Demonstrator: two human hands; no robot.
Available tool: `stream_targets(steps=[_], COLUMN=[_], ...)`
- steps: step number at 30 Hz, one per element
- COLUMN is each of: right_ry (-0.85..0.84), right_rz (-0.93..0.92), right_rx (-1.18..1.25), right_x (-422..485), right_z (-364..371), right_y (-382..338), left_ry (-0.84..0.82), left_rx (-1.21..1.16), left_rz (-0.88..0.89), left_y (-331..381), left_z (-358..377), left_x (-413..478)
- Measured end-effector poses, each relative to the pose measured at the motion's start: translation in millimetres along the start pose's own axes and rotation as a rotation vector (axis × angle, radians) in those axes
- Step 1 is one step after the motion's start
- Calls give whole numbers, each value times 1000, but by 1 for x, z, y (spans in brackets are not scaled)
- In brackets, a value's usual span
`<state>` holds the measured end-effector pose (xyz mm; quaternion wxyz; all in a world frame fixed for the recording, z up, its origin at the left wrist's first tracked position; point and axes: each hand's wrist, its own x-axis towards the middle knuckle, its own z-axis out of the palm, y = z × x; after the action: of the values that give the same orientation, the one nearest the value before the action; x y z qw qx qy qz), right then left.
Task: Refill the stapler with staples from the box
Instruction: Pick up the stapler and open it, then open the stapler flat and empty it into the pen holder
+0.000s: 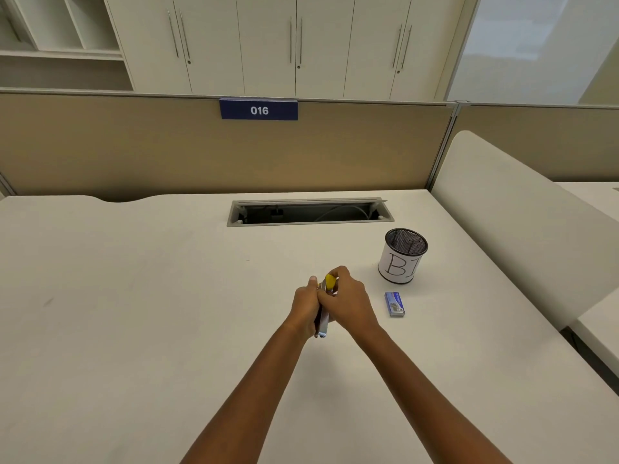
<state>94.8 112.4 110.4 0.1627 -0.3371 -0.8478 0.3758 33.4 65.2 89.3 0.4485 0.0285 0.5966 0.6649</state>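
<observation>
A stapler with a yellow top and a metal body is held above the middle of the white desk. My left hand wraps around its left side. My right hand grips it from the right, fingers over the yellow end. Most of the stapler is hidden between the two hands; whether it is open I cannot tell. A small blue box of staples lies flat on the desk to the right of my hands, apart from them.
A black mesh cup with a white paper label stands behind the staple box. An open cable slot cuts the desk further back. A beige partition closes the far edge, a white divider the right side.
</observation>
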Motion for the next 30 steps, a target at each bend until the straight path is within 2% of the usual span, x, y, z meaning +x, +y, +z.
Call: stream_targets(steps=[4,7,17,25,30], right_ry=[30,132,94,30,-39], right_rz=[-5,-151,-242,-208,-177], right_rx=[55,165,264,266,231], right_x=[0,-8,-27,-44,-53], right_z=[-7,-9,-9,-1,9], right_y=[-6,-15,-12,19,36], left_ry=[54,141,85,64,39], left_rx=[-59,-288,-441,-624,-594], left_rz=[0,-35,-8,23,40], left_y=[2,7,17,20,22], left_z=[2,-10,-29,-40,-42], left_x=[3,6,17,29,29])
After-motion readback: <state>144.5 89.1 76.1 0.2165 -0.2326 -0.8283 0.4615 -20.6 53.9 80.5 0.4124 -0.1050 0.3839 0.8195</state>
